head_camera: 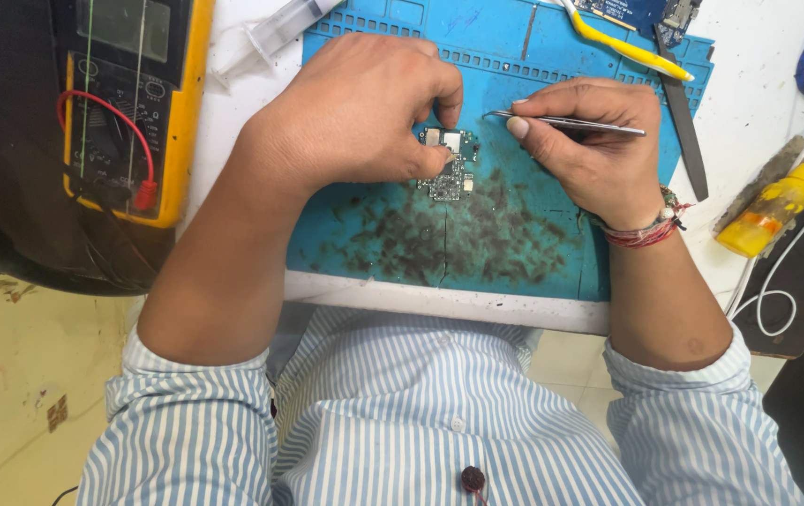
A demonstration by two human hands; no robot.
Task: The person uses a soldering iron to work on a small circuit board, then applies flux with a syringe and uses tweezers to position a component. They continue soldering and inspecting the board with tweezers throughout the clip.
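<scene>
A small circuit board (449,164) is pinned on the blue work mat (514,234) by the fingertips of the left hand (355,112), while metal tweezers (571,122) are gripped in the closed right hand (589,150) at the board's two o'clock, a yellow bottle (777,201) lying at three o'clock.

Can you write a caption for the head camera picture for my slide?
Left hand steadies a small circuit board on a blue mat while the right hand holds tweezers.
</scene>
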